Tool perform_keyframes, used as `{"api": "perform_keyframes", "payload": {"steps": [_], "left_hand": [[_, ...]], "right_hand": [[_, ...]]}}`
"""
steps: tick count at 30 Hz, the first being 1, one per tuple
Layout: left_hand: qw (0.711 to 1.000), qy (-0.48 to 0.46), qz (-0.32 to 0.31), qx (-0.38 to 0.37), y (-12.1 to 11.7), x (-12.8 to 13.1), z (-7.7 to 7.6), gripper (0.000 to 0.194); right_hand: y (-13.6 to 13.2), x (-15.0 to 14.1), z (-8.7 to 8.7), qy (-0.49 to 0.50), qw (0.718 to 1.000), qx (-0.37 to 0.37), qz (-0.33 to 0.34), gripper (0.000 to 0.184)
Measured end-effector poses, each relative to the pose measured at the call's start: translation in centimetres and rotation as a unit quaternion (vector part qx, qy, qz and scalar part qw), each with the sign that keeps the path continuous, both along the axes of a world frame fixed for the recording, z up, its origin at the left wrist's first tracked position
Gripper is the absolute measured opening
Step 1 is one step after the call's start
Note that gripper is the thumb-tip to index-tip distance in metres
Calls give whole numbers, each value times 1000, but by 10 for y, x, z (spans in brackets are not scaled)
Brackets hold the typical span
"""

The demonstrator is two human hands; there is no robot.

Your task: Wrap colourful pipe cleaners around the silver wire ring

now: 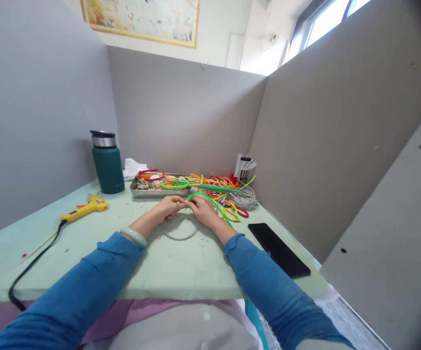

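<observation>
My left hand [171, 207] and my right hand [203, 212] meet over the table, fingertips pinched together. From the pinch a bright green pipe cleaner [210, 198] arcs over the back of my right hand toward the wrist. Below both hands hangs a thin grey wire loop [181, 238], its upper part hidden behind the fingers. Just beyond lies a heap of colourful pipe cleaners [210, 182], with a coil of grey wire [245, 199] at its right. A metal tray [159, 194] with small mixed pieces stands behind my left hand.
At the left lie a yellow glue gun [84, 209] with a black cord and a thin stick [39, 247]. A green bottle [107, 167] stands behind them, beside white tissue [134, 166]. A black phone [278, 249] lies right of my right forearm. Grey partitions [184, 112] enclose the table.
</observation>
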State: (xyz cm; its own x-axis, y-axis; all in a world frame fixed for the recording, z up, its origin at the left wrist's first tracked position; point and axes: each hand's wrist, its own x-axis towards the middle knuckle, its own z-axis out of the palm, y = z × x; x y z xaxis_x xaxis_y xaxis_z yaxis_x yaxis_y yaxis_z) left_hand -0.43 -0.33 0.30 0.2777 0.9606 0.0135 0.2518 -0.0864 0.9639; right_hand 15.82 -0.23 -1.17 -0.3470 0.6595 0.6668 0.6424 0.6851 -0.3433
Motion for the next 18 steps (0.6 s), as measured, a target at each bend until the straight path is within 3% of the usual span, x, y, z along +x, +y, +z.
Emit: {"api": "perform_keyframes", "payload": {"steps": [8, 18], "left_hand": [[998, 34, -13, 41, 2, 3, -1, 38], [985, 99, 55, 129, 5, 4, -2, 39]], "right_hand": [[9, 1, -4, 55, 998, -5, -26, 23], [7, 1, -6, 60, 996, -59, 7, 23]]}}
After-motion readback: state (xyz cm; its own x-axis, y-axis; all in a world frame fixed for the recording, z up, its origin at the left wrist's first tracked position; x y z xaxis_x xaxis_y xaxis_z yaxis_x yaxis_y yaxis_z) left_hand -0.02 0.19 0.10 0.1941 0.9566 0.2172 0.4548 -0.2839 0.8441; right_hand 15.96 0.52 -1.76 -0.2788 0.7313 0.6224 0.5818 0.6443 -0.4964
